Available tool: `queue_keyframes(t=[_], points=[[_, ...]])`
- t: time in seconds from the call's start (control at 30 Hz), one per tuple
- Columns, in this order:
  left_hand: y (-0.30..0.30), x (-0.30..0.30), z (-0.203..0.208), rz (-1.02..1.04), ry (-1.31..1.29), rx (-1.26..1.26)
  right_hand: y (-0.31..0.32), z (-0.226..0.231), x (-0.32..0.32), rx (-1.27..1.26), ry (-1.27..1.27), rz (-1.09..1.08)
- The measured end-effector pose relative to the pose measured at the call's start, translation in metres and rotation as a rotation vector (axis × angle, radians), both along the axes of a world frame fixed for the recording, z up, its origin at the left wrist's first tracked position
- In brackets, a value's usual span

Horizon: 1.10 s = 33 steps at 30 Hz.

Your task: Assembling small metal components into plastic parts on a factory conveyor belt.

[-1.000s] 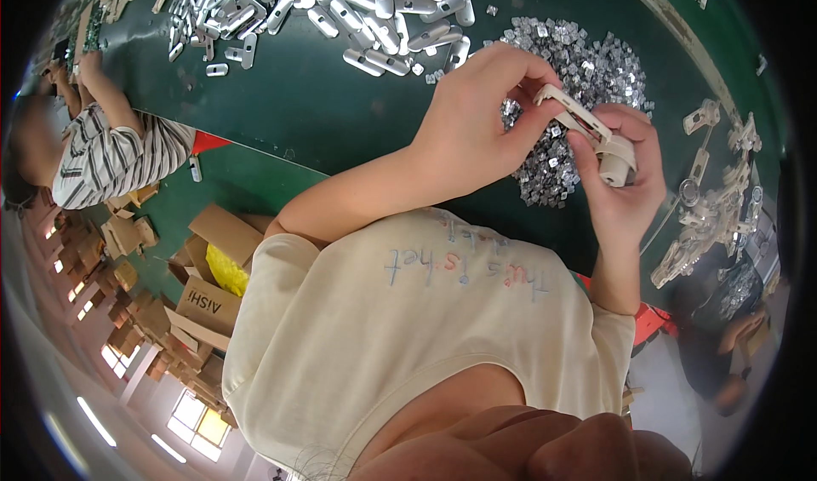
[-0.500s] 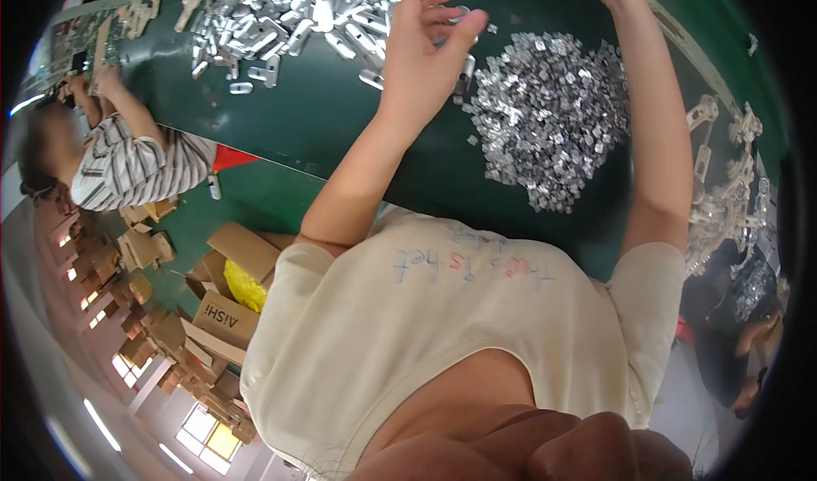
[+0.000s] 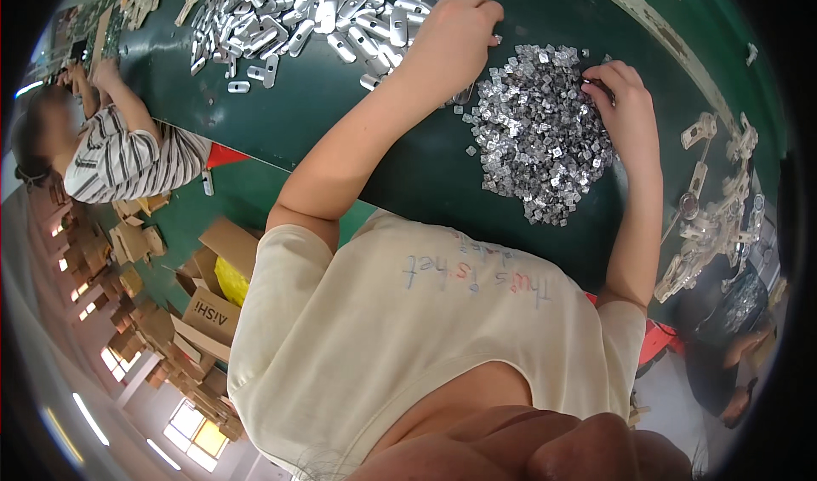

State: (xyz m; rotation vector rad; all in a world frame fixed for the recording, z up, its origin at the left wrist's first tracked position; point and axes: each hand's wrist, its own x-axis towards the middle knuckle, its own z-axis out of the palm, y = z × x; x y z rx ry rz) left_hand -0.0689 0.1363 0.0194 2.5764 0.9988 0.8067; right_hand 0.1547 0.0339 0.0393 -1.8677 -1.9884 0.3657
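Observation:
My left hand (image 3: 451,38) lies knuckles up at the edge of a heap of long silver metal plates (image 3: 289,13) on the green table (image 3: 340,115). Its fingers curl down into the plates, and what they grip is hidden. My right hand (image 3: 625,106) rests on the upper right edge of a pile of small shiny metal pieces (image 3: 536,140), fingertips bent into the pile. Whether it holds a piece cannot be told.
A person in a striped shirt (image 3: 128,157) works at the table's left end. Pale assembled parts (image 3: 706,226) lie along the right side of the table. Cardboard boxes (image 3: 213,285) stand on the floor at the left below the table edge.
A second ago both hands held a pale part together over the small pieces. They parted and reached out; now the left is on the long plates and the right on the small pieces.

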Motion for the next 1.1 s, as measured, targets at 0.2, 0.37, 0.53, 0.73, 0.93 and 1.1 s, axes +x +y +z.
queue_keyframes(t=[0.2,0.37,0.53,0.73,0.93,1.1], points=[[0.011,0.007,-0.008,-0.124,0.218,-0.037,-0.012,0.005,-0.004,0.148,0.011,-0.023],[0.015,-0.007,0.009,0.069,0.021,-0.335,-0.016,0.001,-0.002,-0.034,0.314,-0.202],[0.01,-0.005,0.009,0.231,0.248,-0.218,-0.013,0.0,-0.006,0.024,0.31,-0.182],[0.036,0.004,0.018,0.123,0.347,-0.51,-0.016,-0.01,-0.009,0.028,0.643,-0.195],[0.036,-0.014,0.023,0.018,-0.131,-0.934,-0.024,0.013,-0.011,-0.186,1.169,-0.071],[0.015,-0.023,0.026,-0.012,-0.534,-1.033,-0.035,0.027,-0.032,-0.251,1.366,-0.051]])
